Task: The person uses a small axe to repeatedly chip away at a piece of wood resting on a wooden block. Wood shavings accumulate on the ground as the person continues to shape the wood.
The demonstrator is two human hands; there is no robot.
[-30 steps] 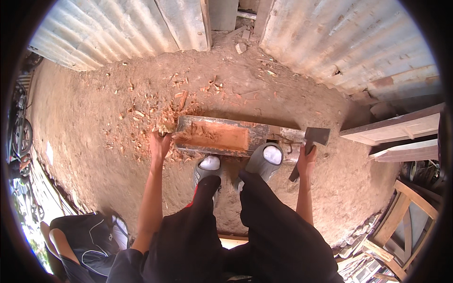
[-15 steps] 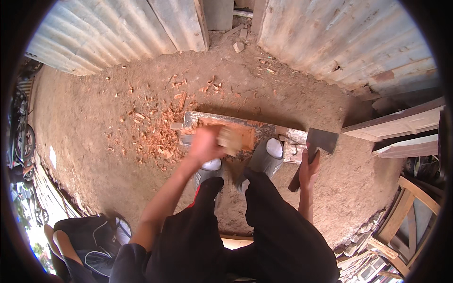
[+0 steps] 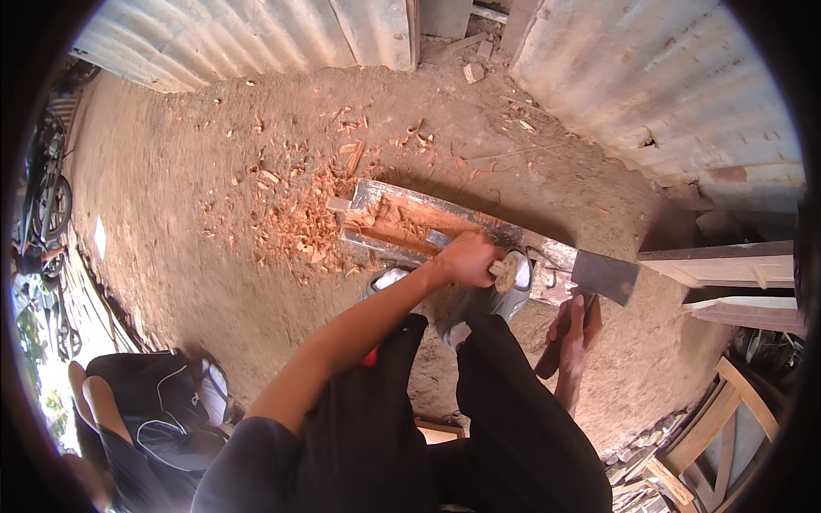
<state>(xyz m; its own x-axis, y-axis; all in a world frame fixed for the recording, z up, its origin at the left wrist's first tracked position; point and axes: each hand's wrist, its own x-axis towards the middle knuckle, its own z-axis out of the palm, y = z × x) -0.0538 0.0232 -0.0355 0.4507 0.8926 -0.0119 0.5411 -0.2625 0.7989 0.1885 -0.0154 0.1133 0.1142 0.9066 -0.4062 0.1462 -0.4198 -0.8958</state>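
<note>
My left hand (image 3: pixel 472 259) is closed around a chisel, its worn wooden handle (image 3: pixel 506 274) sticking out toward my right shoe. Its short metal blade (image 3: pixel 440 239) points left, low over the hollowed reddish recess of a wooden block (image 3: pixel 445 200) on the ground. Whether the edge touches the wood I cannot tell. In my right hand (image 3: pixel 575 335), the fingers wrap the handle of a mallet with a dark rectangular head (image 3: pixel 605 276). That head is beside the block's right end, where a bent metal piece (image 3: pixel 543 267) lies.
Reddish wood shavings (image 3: pixel 295 218) litter the dirt around the block's left end. My shoes (image 3: pixel 518 286) stand at its near side. Another person (image 3: pixel 154 402) sits at the lower left. Corrugated metal sheets (image 3: pixel 239 38) stand behind; wooden frames (image 3: pixel 723 419) lie at the right.
My left hand has moved right along the block with the chisel, lower over the recess. The mallet in my right hand has turned slightly. The whole view has shifted a little.
</note>
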